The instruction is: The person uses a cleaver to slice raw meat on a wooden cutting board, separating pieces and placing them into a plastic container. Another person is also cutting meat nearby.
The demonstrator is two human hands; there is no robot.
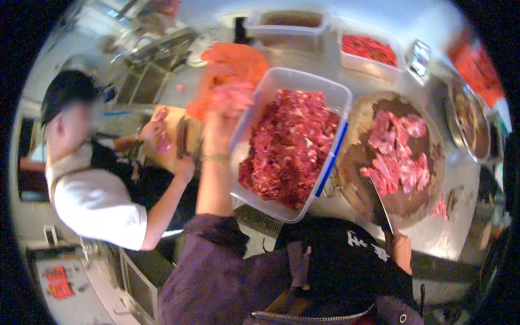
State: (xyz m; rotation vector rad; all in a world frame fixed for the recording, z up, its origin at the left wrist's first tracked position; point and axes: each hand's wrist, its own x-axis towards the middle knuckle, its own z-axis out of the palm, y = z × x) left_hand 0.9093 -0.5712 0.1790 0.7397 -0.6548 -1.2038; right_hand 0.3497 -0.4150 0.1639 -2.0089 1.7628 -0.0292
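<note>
My left hand (219, 115) is stretched forward at pink raw meat (231, 95) on an orange plastic bag (231, 61); blur hides whether its fingers grip the meat. My right hand (402, 252) holds a knife (380, 207) by its handle, the blade pointing at raw meat pieces (400, 150). Those pieces lie on a round chopping block (357, 170). Between my hands stands a clear plastic container (345, 87) with blue side clips, full of chopped red meat (292, 150).
At the left a co-worker (97, 195) cuts meat on a board (191, 134) with a knife (183, 136). Behind stand a tub of red chillies (369, 50), a lidded container (290, 36) and a phone (419, 59). A metal bowl (469, 118) is at the right.
</note>
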